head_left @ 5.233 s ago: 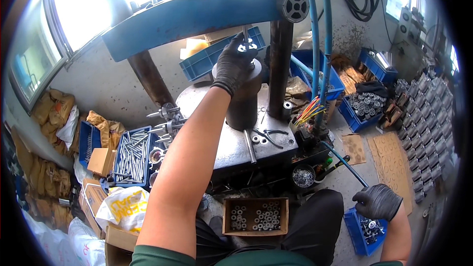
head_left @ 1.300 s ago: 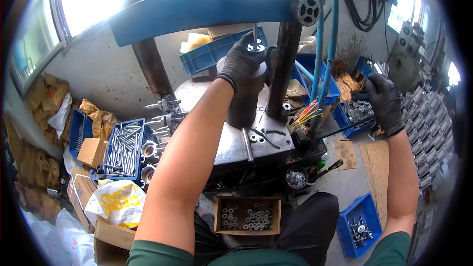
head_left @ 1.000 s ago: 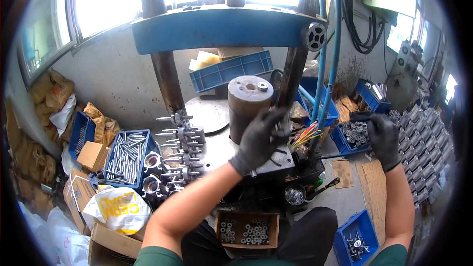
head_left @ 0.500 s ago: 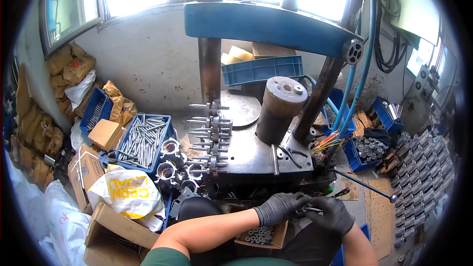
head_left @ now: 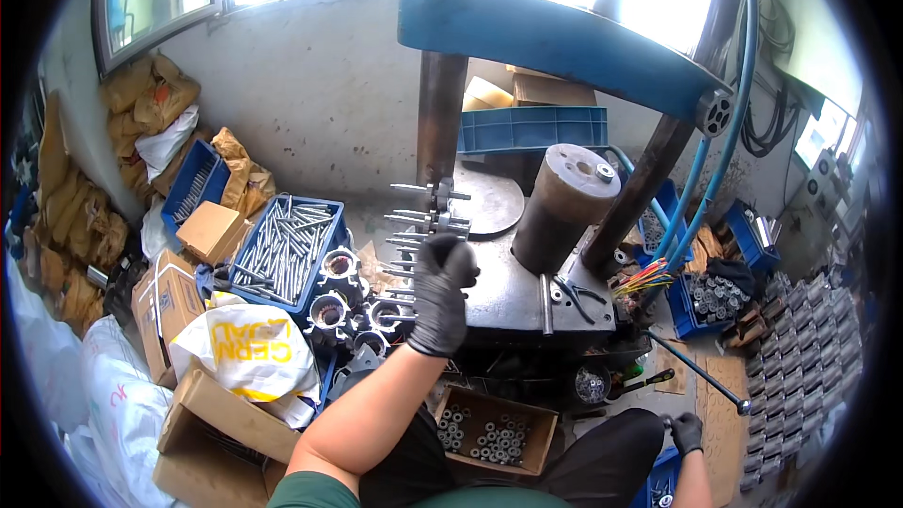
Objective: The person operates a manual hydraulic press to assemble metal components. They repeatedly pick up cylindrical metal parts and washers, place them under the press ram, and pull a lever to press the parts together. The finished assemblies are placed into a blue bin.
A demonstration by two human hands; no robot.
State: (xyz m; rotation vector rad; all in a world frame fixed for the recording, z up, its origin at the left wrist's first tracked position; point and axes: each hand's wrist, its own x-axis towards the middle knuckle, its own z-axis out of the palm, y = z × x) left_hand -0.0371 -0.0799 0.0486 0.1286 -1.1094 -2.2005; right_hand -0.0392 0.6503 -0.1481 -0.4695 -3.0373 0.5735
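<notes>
Our black-gloved left hand (head_left: 442, 299) hovers beside the round grey metal parts on slim silver shafts (head_left: 440, 195), lined along the steel desk's (head_left: 499, 309) left edge. Our black-gloved right hand (head_left: 688, 433) is near the blue plastic bin (head_left: 665, 464). We cannot tell whether either grips anything. A careless brush could topple the crowded shafts.

Large yellow capital letters stand across the white plastic bag (head_left: 246, 357). A red mark shows on the white sack (head_left: 127, 414); the print on the strapped carton (head_left: 166, 309) is too small to read.
</notes>
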